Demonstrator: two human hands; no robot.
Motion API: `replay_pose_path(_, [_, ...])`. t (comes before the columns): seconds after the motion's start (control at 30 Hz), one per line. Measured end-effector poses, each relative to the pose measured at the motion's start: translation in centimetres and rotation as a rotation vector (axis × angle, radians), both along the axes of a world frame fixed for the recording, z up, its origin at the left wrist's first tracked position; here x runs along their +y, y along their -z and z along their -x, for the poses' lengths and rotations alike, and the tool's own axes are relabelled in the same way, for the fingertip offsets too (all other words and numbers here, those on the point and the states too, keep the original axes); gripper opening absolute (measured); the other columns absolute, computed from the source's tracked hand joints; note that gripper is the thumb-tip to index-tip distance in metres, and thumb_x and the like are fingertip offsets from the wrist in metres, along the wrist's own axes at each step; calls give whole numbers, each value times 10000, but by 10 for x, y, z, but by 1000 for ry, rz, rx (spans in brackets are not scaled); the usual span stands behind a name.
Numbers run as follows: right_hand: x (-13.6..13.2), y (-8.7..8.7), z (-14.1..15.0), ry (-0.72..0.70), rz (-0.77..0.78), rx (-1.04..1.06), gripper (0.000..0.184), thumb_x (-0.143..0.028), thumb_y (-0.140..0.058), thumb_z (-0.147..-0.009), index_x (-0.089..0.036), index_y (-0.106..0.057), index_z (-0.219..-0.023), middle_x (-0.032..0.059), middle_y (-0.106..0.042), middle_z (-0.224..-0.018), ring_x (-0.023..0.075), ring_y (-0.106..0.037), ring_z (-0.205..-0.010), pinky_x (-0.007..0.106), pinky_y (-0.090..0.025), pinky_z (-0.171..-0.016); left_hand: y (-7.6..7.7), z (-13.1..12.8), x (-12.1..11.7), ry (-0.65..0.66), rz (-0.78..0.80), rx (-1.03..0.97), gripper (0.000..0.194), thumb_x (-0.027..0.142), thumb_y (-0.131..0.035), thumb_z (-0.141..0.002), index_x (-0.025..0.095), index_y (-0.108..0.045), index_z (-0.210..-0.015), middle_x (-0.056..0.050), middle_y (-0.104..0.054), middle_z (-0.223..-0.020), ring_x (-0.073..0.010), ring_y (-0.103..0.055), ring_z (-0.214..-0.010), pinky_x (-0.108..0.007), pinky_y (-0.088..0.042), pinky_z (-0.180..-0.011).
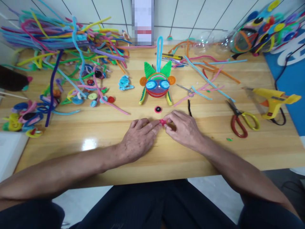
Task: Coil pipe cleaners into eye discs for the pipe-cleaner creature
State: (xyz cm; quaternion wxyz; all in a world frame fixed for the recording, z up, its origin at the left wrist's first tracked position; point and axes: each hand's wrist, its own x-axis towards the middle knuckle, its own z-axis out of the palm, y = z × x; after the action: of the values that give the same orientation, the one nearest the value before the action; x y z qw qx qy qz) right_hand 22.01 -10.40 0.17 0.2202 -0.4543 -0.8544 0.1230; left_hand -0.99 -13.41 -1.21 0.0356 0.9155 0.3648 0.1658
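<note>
Between my hands is a small pink coil of pipe cleaner (pixel 163 121), partly covered by the fingers. My left hand (pixel 140 136) has its fingertips pressed on the coil's left side. From the right, my right hand (pixel 182 128) pinches the same coil between thumb and fingers. Just beyond them lies a round piece with a black centre and a pink rim (pixel 158 109). Farther back sits a pipe-cleaner figure (pixel 157 86) with green ears, blue eyes, orange side discs and a blue loop on top. A short black pipe cleaner (pixel 189 108) lies beyond my right hand.
Many loose pipe cleaners (pixel 54 35) are heaped at the back left, with coiled parts (pixel 26 116) nearer. Scissors (pixel 240 119) and a yellow glue gun (pixel 274 98) lie on the right. Clear balls (pixel 202 43) and finished figures (pixel 262 35) stand at the back right.
</note>
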Motion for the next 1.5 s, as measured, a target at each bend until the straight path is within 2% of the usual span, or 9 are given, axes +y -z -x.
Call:
replay_pose_path(0.43, [-1, -1, 1, 25, 16, 1, 84, -169, -624, -869, -222, -620, -933, 46, -715, -914, 214, -664, -853, 340, -495, -776, -3, -1, -1, 0, 7, 1, 451, 231, -512, -989, 135, -586, -1423, -129, -641, -1424, -325, -533, -1177, -462, -410, -916])
replay_pose_path(0.73, [0, 0, 1, -36, -14, 12, 87, -149, -601, -888, -215, -632, -936, 53, -710, -890, 219, -665, -859, 347, -509, -795, -1, 1, -1, 20, -16, 16, 461, 244, -533, -982, 139, -579, -1429, -107, -641, -1437, -319, -522, -1168, -461, -415, -911])
replay_pose_path(0.93, [0, 0, 2, 0, -16, 53, 57, -168, -610, -897, -204, -632, -936, 45, -702, -851, 197, -637, -757, 333, -489, -715, -6, 4, -1, 21, 52, -11, 436, 218, -512, -977, 123, -599, -1393, -156, -626, -1417, -332, -527, -1191, -486, -438, -926])
replay_pose_path(1.2, [-1, 0, 2, -17, -1, -4, 68, -165, -608, -903, -222, -637, -925, 58, -722, -908, 227, -669, -881, 363, -510, -820, -6, 5, 0, 35, 56, -27, 429, 199, -491, -986, 118, -605, -1392, -121, -642, -1450, -321, -538, -1186, -481, -435, -929])
replay_pose_path(1.5, [-1, 2, 4, 15, 20, 54, 47, -184, -624, -891, -217, -646, -916, 39, -681, -843, 202, -647, -783, 326, -492, -728, -3, 3, 0, 10, 75, -40, 457, 222, -526, -978, 123, -583, -1421, -132, -623, -1469, -322, -545, -1222, -490, -444, -955])
